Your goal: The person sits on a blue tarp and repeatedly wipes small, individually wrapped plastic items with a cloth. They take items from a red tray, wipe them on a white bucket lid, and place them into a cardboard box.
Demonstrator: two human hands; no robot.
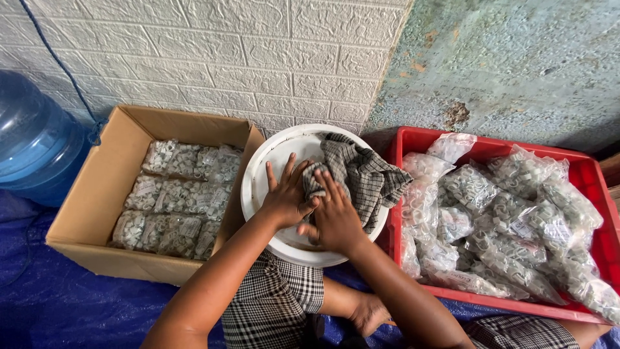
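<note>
A white round bucket lid [271,161] lies in front of me with a grey checked cloth [365,178] spread over its right half. My left hand [286,197] rests flat on the lid, fingers spread, thumb touching the cloth's left edge. My right hand [334,216] presses down on the cloth's near corner, fingers flat on the fabric. Neither hand grips anything that I can see.
A cardboard box [97,194] on the left holds rows of clear bags of small white parts [174,197]. A red plastic crate [591,178] on the right is piled with similar bags [510,226]. A blue water jug [32,139] stands far left. Blue tarp [71,310] covers the floor.
</note>
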